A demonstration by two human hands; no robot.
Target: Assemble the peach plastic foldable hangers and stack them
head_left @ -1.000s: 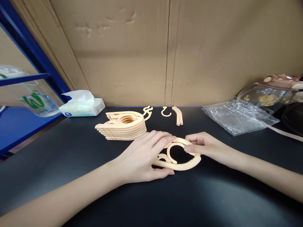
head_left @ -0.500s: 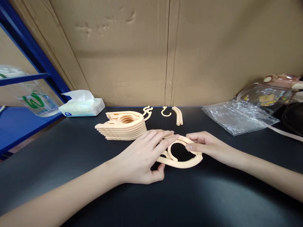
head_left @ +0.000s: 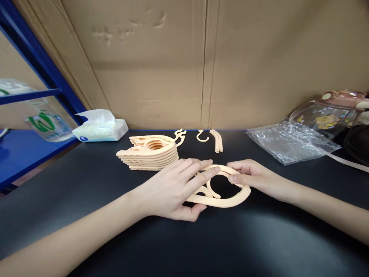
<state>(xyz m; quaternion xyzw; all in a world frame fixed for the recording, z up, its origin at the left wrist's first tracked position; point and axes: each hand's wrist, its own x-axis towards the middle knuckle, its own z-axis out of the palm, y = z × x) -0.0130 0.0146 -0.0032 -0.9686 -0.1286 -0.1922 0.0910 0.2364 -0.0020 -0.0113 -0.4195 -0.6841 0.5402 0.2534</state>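
A cream folding clothes hanger (head_left: 235,201), folded into a loop with its hook curled inside, is held low over the black table between both hands. My left hand (head_left: 178,188) lies across its left part, fingers over the top and thumb at the near edge, so that end is partly hidden. My right hand (head_left: 249,175) pinches the upper right of the loop between thumb and fingers. Just beyond my left hand stands a neat stack of folded hangers (head_left: 152,154) of the same colour.
Behind the stack lie loose hooks (head_left: 180,134), a single hook (head_left: 202,135) and two short curved arms (head_left: 217,141). A tissue pack (head_left: 100,129) is at back left by a blue frame (head_left: 43,65). Clear plastic wrap (head_left: 291,142) and a transparent bag (head_left: 323,115) sit at right. Cardboard (head_left: 161,69) stands behind.
The held hanger has shifted slightly right and toward me. My left thumb has moved a little right along its near edge. The stack and loose parts stay where they were.
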